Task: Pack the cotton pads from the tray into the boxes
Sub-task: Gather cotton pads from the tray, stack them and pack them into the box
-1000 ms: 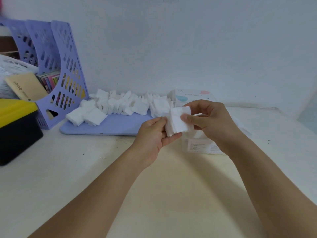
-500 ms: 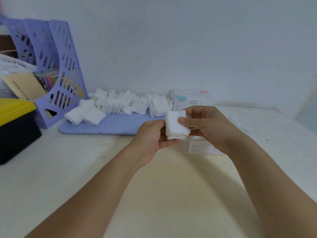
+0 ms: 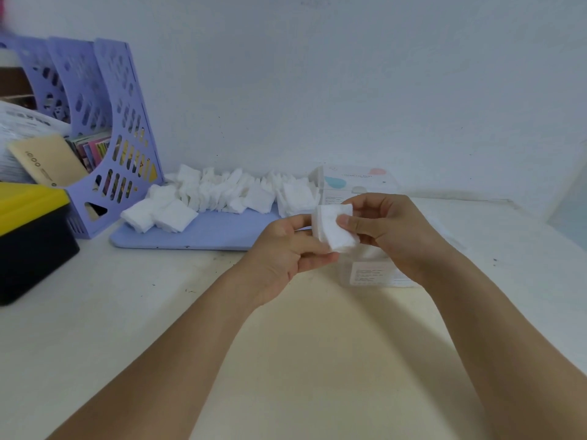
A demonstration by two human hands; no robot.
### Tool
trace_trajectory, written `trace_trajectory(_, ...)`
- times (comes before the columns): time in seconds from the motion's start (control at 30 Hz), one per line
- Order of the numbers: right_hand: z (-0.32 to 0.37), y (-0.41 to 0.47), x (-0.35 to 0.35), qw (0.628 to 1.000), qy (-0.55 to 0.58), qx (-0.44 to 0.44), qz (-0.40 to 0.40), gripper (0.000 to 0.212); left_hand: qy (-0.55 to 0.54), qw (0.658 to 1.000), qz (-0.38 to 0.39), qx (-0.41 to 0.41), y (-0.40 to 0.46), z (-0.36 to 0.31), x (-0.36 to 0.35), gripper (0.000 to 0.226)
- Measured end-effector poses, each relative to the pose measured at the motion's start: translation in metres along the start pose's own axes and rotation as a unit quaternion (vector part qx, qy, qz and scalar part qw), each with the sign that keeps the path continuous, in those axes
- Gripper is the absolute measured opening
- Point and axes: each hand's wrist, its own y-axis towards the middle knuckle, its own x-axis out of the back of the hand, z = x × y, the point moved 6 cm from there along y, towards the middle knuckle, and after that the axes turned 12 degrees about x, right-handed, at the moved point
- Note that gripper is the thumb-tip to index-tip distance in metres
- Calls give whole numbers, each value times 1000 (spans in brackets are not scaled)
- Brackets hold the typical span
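A small stack of white cotton pads (image 3: 333,228) is held between both hands above the table. My left hand (image 3: 282,252) grips its left edge from below. My right hand (image 3: 390,233) pinches it from the right, thumb on the front face. Several more white pads (image 3: 219,195) lie in a loose row on the lilac tray (image 3: 197,236) behind. A clear box with a printed label (image 3: 371,273) stands right under my hands, partly hidden by them. A second box with blue and pink spots (image 3: 359,182) stands behind it, by the wall.
A lilac file rack (image 3: 120,128) with papers stands at the back left. A black bin with a yellow lid (image 3: 28,236) sits at the left edge. The white wall runs close behind the tray.
Both hands have lowered the pad stack slightly toward the near box and turned it, so its front face now tilts toward me.
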Motion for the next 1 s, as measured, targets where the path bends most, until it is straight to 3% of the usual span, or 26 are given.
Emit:
trace_trajectory(0.13,-1,0,5,999,30,-20,-13,11,37,999,22,-17,-2,0,-2,49)
trace_trajectory(0.6,3,-2,8,992,122,-40,-2,12,-19,1000,3,-9,3,0,3,36)
trace_trajectory(0.8,9,-2,12,998,54,-13,3,12,-20,1000,-3,-7,4,0,4,37)
trace_trajectory(0.9,13,-1,16,997,62,12,-35,9,-13,1000,-7,-11,3,0,4,36)
trace_trajectory(1.0,16,1,26,991,105,23,-76,19,-20,999,-29,-9,5,0,7,34)
